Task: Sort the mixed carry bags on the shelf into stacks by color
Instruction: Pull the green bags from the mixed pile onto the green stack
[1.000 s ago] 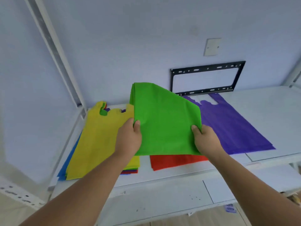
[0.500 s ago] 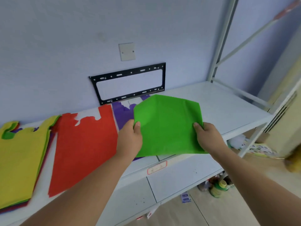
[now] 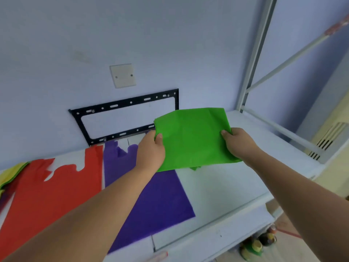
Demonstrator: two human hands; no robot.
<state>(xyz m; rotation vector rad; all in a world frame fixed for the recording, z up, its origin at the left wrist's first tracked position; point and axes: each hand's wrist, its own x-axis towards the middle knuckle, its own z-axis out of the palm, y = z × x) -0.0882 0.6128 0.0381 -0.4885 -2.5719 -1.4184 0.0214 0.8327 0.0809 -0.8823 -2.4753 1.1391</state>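
A folded green carry bag hangs in the air above the white shelf. My left hand grips its left edge and my right hand grips its right edge. Below and to the left lies a purple bag, flat on the shelf and partly covered by my left arm. A red bag lies left of the purple one. At the far left edge a yellow bag tops a mixed pile.
A black metal bracket and a white wall plate are fixed to the wall behind the shelf. A white upright and rails close the shelf's right end. Bottles stand on the floor below.
Both hands have carried the green bag to the right, from above the yellow, red and purple bags to beyond the purple bag. The view has turned right with them.
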